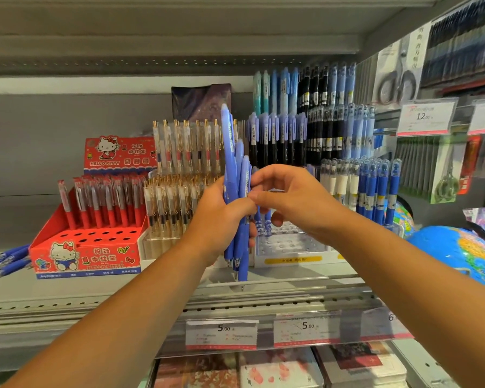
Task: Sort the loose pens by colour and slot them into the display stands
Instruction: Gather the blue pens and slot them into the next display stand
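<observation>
- Blue-barrelled and upright, a bundle of blue pens (237, 177) stands in mid-air in front of the shelf (123, 289), tips down, with one pen poking well above the rest.
- The left hand (221, 217) grips the bundle around its middle, fingers and thumb curled tight round the barrels.
- The right hand (289, 197) comes in from the right with curled fingers; its thumb and forefinger close on the bundle's right edge, though which single pen they pinch cannot be told.
- Just behind the hands sits a clear stand (291, 242) whose near rows of holes hold no pens, with a few blue pens at its far left.
- To the left, a red Hello Kitty stand (87, 256) holds red pens (104, 203) in its far rows, and its near holes are open.
- Between those two stands are clear pens with gold clips (179, 163), packed in tiers.
- Farther back on the right, tiered blue and black pens (300, 130) fill a display.
- More loose blue pens (9, 259) lie on the shelf at far left, beside the red stand.
- A globe (459, 253) rests at the right, and price tags (221, 333) hang on the shelf's near edge.
</observation>
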{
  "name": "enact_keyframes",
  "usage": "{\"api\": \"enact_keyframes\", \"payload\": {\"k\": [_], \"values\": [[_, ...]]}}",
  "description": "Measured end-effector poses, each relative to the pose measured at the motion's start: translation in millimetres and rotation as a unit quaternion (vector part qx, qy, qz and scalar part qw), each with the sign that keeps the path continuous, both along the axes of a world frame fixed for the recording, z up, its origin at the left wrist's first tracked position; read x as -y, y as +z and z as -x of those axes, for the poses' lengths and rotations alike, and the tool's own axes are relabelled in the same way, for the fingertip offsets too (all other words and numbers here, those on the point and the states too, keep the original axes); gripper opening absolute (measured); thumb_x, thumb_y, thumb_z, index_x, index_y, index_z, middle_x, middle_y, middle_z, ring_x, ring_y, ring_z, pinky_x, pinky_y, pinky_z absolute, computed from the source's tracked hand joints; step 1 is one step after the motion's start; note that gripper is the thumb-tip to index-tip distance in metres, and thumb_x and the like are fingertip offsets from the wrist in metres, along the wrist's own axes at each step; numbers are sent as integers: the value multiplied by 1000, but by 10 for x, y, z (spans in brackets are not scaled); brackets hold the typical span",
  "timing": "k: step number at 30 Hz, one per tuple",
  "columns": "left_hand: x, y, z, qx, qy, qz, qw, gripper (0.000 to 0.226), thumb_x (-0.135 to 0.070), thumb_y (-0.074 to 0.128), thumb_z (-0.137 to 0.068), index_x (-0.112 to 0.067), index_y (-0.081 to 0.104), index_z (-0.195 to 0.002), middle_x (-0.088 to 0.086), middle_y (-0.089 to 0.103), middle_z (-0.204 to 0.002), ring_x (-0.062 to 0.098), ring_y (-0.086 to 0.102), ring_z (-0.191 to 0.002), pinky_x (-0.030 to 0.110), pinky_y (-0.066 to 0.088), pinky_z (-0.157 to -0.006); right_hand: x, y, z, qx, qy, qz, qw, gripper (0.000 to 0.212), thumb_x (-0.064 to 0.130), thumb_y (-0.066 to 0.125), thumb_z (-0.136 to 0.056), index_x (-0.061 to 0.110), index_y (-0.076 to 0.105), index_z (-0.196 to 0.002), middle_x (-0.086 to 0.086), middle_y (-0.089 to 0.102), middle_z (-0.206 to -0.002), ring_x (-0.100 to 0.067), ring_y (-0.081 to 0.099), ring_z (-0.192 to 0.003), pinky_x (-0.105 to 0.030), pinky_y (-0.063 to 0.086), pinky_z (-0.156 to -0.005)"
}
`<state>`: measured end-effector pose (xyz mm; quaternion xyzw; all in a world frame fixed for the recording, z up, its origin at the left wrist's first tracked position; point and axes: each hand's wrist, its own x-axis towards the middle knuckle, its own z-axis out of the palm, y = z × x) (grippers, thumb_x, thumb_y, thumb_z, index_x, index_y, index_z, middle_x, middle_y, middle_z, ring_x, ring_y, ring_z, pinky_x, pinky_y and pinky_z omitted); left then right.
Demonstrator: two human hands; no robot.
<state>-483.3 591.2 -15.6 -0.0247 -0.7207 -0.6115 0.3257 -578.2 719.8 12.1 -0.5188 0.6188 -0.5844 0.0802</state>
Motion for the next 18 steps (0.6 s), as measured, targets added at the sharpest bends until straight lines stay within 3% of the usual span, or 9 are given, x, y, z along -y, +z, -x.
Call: {"api": "enact_keyframes", "payload": {"k": [3, 10, 14, 18], "values": [[-6, -4, 6, 8, -1, 9, 1000, 24, 0, 58, -89, -15, 56, -108, 5, 64, -64, 25, 60, -52, 36, 54, -50, 2, 4, 14, -4, -13, -13, 1000, 12, 6, 71, -88, 14, 64, -95, 1, 68, -74, -12, 66, -66, -23, 50, -50], [3, 17, 0, -8, 8, -8, 1000, 34, 1, 57, -91, -28, 55, -109, 1, 68, -64, 26, 66, -55, 37, 56, -52, -46, 46, 45, 65, 18, 14, 998, 10, -2, 64, -91, 4, 67, -98, -5, 71, -80, -13, 69, -73, -26, 56, -73], [31, 6, 11, -2, 16, -11, 1000, 28, -1, 58, -92, -24, 56, -106, 2, 68, -69, 27, 67, -60, 37, 57, -53, -108, 127, 85, 118, 10, 37, 992, 11, -4, 58, -93, 0, 64, -102, -9, 67, -82, -16, 69, -72, -33, 61, -76], [36, -3, 30, -6, 29, 19, 999, 20, 3, 59, -86, -16, 56, -93, 4, 60, -63, 22, 60, -54, 33, 53, -51, -198, 283, 181, 111, -37, 77, 990, 14, -3, 57, -95, 3, 64, -105, -7, 63, -84, -12, 69, -68, -28, 59, -68]]}}
